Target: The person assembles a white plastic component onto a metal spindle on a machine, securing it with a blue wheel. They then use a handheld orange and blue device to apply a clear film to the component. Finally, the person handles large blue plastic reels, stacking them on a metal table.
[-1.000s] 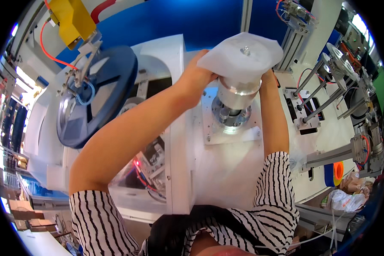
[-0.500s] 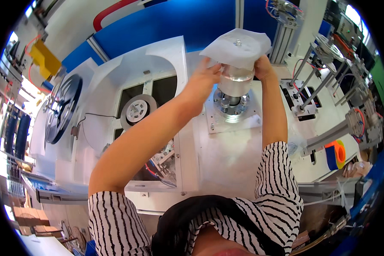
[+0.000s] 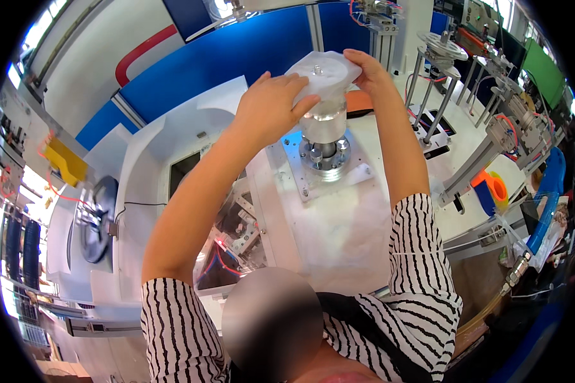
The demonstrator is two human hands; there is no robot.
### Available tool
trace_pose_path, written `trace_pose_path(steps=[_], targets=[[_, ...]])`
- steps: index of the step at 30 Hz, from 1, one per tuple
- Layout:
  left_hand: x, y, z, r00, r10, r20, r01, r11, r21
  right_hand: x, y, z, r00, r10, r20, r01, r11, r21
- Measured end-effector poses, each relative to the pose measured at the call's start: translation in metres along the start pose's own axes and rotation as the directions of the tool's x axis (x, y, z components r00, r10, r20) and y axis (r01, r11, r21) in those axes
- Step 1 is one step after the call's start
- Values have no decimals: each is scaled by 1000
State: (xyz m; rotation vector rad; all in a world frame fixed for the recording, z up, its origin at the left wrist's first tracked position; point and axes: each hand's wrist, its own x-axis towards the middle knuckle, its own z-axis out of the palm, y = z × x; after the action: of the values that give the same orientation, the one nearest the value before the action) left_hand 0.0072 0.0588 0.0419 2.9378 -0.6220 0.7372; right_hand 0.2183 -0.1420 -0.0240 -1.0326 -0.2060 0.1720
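A thin, translucent white sheet [image 3: 326, 75] is draped over the top of a clear cylinder [image 3: 326, 121], with a small metal knob [image 3: 317, 70] showing at its middle. The cylinder stands upright on a round metal fixture [image 3: 329, 167] bolted to a square plate. My left hand [image 3: 268, 108] is at the sheet's left side, fingers over it and thumb lower down by the cylinder. On the far right corner, my right hand [image 3: 369, 75] pinches the sheet between thumb and fingers. Part of the right fingers is hidden behind the sheet.
Left of the fixture is a white machine housing with an opening showing metal parts and wires [image 3: 236, 236]. A dark reel [image 3: 99, 220] stands farther left. Metal posts with a disc [image 3: 442, 48] rise at the right, near an orange and blue tape roll [image 3: 492, 188].
The view has shifted and turned. My left hand has moved from under the sheet's edge to over its side. The sheet's edges now hang lower around the cylinder, and my right hand is at its far right corner.
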Motion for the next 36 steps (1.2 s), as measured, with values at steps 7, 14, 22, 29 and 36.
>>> trace_pose_path(steps=[7,14,22,29,36], targets=[[-21,5,14,997,-16,-72,15,1000,-16,-2,15,-10,998,65,23,-63,995,-77],[-29,7,39,1000,-13,13,14,997,-71,-74,15,6,851,-260,-456,303,953,20],[-42,-7,11,954,4,299,14,998,-60,-320,111,64,559,-654,-509,622,737,-265],[-106,67,-101,945,15,327,51,980,-194,-556,46,36,292,-576,763,773,-328,-543],[-225,125,-173,958,53,283,78,898,-433,-519,-87,-171,311,-923,-226,396,342,-852]])
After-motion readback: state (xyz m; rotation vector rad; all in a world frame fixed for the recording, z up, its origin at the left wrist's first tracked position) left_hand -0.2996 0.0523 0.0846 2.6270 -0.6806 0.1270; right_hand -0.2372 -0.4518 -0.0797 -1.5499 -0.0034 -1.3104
